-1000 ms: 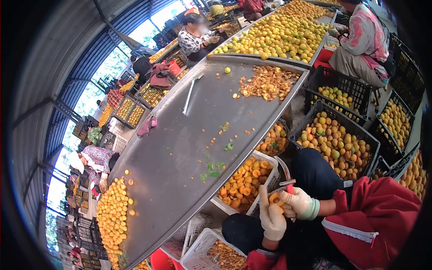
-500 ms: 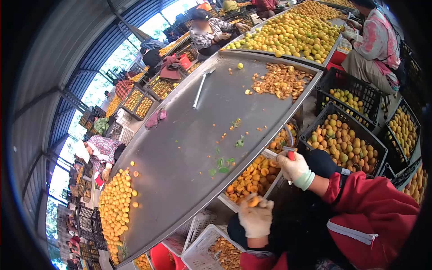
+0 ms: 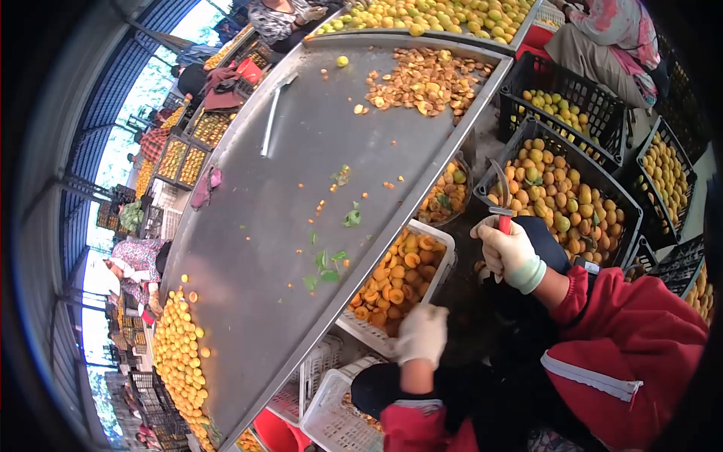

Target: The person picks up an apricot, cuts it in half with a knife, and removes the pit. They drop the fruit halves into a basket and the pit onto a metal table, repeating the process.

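My right hand (image 3: pixel 508 248), in a pale glove, is closed round the red handle of a curved-blade knife (image 3: pixel 501 197), whose blade points up. It is held right of the metal table, near a black crate of whole apricots (image 3: pixel 565 196). My left hand (image 3: pixel 422 334), also gloved, is at the lower right corner of a white crate (image 3: pixel 450 260) of apricot halves (image 3: pixel 395 279). Motion smears its fingers, and nothing can be made out in it.
The metal table (image 3: pixel 256 218) bears a pile of apricots (image 3: pixel 179 361), a heap of split fruit (image 3: pixel 429 81), leaves (image 3: pixel 324 267) and a metal tool (image 3: pixel 273 117). White crates (image 3: pixel 339 414) and a red bucket (image 3: pixel 279 431) stand below its edge. Other people sit around.
The view has shifted, so the table sits further left and up. The apricot piece seen at my left hand's fingers no longer shows. My right hand still holds the knife, its blade now more visible.
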Demonstrator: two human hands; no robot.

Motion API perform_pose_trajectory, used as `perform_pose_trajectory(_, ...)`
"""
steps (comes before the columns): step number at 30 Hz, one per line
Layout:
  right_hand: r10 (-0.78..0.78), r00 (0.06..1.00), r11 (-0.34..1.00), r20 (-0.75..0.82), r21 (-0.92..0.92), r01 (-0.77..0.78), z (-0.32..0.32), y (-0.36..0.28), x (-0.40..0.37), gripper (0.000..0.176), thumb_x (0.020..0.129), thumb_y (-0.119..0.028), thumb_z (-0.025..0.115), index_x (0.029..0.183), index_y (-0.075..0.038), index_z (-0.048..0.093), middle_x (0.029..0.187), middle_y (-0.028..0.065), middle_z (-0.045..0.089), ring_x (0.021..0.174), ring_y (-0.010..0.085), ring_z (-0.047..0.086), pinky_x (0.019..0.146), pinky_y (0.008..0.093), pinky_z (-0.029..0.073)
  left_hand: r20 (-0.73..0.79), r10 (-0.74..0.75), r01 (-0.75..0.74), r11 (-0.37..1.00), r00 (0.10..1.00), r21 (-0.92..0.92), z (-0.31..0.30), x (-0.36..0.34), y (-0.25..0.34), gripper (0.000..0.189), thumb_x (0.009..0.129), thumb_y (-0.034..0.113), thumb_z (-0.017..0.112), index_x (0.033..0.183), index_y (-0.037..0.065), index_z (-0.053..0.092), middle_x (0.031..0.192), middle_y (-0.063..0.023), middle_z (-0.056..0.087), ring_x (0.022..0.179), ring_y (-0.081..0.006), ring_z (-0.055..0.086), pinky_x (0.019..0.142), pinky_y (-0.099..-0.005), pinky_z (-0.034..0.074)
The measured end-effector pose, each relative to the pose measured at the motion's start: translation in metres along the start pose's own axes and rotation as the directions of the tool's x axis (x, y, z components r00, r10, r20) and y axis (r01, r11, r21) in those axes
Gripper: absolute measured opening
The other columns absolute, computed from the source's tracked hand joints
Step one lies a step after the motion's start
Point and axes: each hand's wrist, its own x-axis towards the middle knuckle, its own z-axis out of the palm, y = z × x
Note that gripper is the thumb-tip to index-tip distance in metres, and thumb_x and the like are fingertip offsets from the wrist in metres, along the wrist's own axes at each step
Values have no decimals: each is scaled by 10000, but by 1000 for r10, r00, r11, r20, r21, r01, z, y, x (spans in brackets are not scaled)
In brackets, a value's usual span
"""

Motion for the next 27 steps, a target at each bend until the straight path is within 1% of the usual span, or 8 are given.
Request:
perform_pose_trajectory(2,-1,1000,998,22,56,0,-3,-3,7,164,948,-173,558,956,-10,551,538,-34,368,371,75,308,349,237,277,220,43,-87,977,975,195,50,47,-6,363,899,314,528,1162,85,629,1171,-198,631,1114,-385,588,925,-445,470)
perform_pose_trajectory(4,-18,999,999,42,34,17,-5,-5,8,197,953,-197,543,952,0,549,510,-21,399,346,90,347,342,240,307,172,20,-62,968,985,244,113,107,-34,337,909,273,484,1156,103,639,1168,-197,633,1132,-386,582,938,-464,473)
perform_pose_trajectory(5,-35,999,998,36,-49,37,-5,-10,5,244,948,-234,542,953,10,548,486,3,453,333,107,405,344,244,333,170,43,-85,965,984,250,170,144,-86,337,909,273,484,1156,103,639,1168,-197,633,1132,-386,582,938,-464,473)
perform_pose_trajectory(6,-73,996,995,52,-71,77,-9,-8,5,262,939,-255,550,943,8,558,483,20,493,337,111,439,348,243,340,243,232,-302,901,942,310,212,193,-125,338,908,232,456,1173,121,635,1199,-199,623,1151,-384,574,943,-483,481)
perform_pose_trajectory(7,-67,996,993,66,-92,73,-16,-5,7,258,929,-249,557,931,9,567,491,27,505,341,111,449,352,245,347,331,219,-332,881,918,338,227,202,-133,339,903,210,462,1187,129,628,1246,-190,606,1153,-373,580,932,-494,494)
perform_pose_trajectory(12,108,993,982,43,154,-113,-16,-10,16,201,926,-155,547,965,42,561,526,7,436,382,102,404,365,241,336,456,285,-472,798,843,375,194,228,-77,373,893,228,498,1225,94,603,1287,-186,588,1192,-366,560,966,-458,473)
perform_pose_trajectory(22,218,975,971,53,91,-222,2,1,29,182,917,-117,569,1001,45,578,545,21,470,399,97,413,389,238,337,642,435,-653,744,631,138,198,237,-39,389,887,235,512,1234,80,595,1291,-185,587,1203,-366,552,979,-443,462)
perform_pose_trajectory(27,167,981,985,102,31,-171,1,0,24,229,921,-155,574,1026,49,565,547,22,479,391,97,420,382,235,336,655,480,-694,713,584,96,170,219,-16,398,884,239,519,1239,73,591,1293,-185,586,1209,-366,548,986,-436,456)
